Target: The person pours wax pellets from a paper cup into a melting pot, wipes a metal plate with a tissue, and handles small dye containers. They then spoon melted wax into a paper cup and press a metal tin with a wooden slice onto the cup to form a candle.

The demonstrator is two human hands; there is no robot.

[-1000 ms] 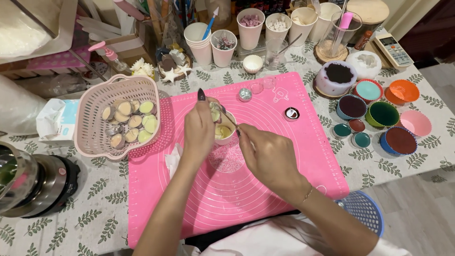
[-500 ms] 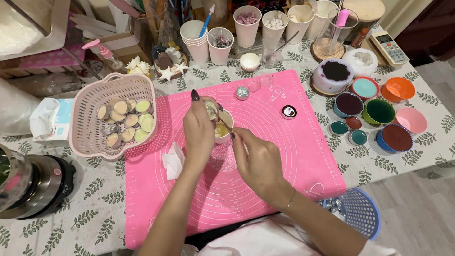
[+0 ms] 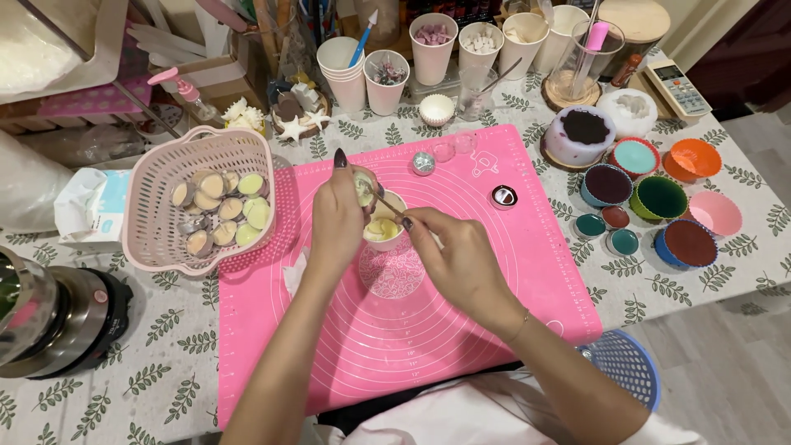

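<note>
My left hand (image 3: 338, 216) holds a small shell-shaped mould (image 3: 364, 186) with pale filling, tilted over a small white cup (image 3: 386, 229) that stands on the pink silicone mat (image 3: 461, 330). My right hand (image 3: 456, 255) grips a thin stick (image 3: 387, 203) whose tip touches the mould. The cup holds a yellowish filling. A crumpled white tissue (image 3: 294, 272) lies on the mat under my left wrist.
A pink basket (image 3: 156, 239) with several filled shells sits left of the mat. Coloured silicone cups (image 3: 659, 198) cluster at the right. Paper cups (image 3: 386, 82) with beads line the back. A metal pot (image 3: 49, 317) stands at the left edge, a blue basket (image 3: 628, 367) at the lower right.
Both hands stay over the white cup. My right hand has shifted slightly left, working the stick at the mould; the view itself has drifted a little.
</note>
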